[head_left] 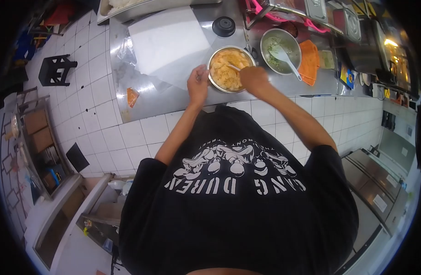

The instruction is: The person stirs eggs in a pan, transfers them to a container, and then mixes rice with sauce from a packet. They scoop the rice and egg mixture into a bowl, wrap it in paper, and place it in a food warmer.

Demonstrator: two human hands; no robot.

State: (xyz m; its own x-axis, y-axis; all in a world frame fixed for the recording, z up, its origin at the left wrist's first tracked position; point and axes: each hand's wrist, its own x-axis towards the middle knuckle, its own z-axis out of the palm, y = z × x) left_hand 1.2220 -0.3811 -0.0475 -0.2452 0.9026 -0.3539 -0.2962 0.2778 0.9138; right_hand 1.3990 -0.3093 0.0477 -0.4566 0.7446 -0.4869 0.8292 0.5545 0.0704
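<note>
A round metal bowl point(209, 80) with an orange-yellow mixture point(226, 71) in it sits near the front of the steel counter. At the bowl's left side is my left hand point(198, 85), its fingers bent and closed against the rim; their exact contact is partly hidden. My right hand point(255, 80) is wrapped round the handle of a spoon point(233, 67) over the bowl's right side. The spoon's far end dips into the mixture, and most of the handle is covered by my fist.
To the right stands a metal bowl point(264, 50) of green-flecked mixture with a white ladle point(288, 59) in it. Beside it lies an orange cloth point(308, 62). A black lid-like object point(223, 26) and a white sheet point(167, 41) lie on the steel counter point(160, 101).
</note>
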